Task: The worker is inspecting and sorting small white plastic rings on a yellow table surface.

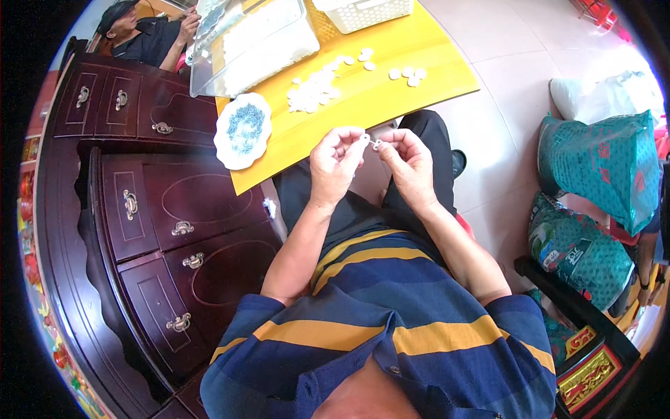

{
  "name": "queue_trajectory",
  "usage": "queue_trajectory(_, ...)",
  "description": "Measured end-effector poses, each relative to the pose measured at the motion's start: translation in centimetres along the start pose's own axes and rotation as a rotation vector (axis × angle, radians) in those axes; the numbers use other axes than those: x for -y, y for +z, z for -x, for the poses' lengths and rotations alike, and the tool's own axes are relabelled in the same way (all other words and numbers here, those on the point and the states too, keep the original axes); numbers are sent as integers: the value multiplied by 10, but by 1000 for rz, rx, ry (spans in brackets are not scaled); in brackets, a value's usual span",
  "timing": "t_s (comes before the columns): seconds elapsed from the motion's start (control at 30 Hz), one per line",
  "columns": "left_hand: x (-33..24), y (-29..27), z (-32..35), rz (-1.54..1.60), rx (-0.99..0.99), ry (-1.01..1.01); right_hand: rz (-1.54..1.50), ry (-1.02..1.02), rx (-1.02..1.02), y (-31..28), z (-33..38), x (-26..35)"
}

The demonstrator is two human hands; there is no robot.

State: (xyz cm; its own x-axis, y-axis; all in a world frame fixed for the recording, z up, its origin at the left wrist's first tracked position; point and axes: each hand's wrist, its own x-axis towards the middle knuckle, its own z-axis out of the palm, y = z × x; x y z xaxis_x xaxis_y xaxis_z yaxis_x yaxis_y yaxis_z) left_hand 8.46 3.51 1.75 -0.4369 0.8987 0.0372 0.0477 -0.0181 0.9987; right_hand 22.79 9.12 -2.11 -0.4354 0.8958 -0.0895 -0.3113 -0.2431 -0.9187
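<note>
A striped shirt (pixel 391 307) in blue and yellow fills the bottom of the picture, closest of all. Two bare arms go up from it to the edge of a yellow table (pixel 391 98). The left hand (pixel 335 164) pinches a tiny white piece (pixel 364 139) between its fingertips. The right hand (pixel 408 164) pinches another tiny white piece (pixel 377 145) the same way. The two pieces are held tip to tip, just off the near edge of the table and above the person's dark trousers. More small white pieces (pixel 314 91) lie in a pile on the table. A white and blue dish (pixel 242 130) sits at the table's left corner. A clear plastic tub (pixel 251 45) stands behind it. A dark wooden cabinet (pixel 160 230) with metal handles is on the left. Green bags (pixel 600 167) rest on the floor at the right. Another person (pixel 150 35) sits at the far end.
</note>
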Motion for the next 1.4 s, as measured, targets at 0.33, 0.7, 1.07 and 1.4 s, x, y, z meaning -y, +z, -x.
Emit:
queue_trajectory(0.33,2,1,-1,-34,17,-12,30,-12,-47,1,-1,-2)
queue_trajectory(0.7,3,1,1,-35,58,-48,44,-4,-35,0,-2,-8)
queue_trajectory(1.07,14,-4,-2,-210,79,39,-54,220,78,-4,-3,1)
queue_trajectory(1.4,-7,11,2,-737,141,395,-348,363,65,-6,-6,5)
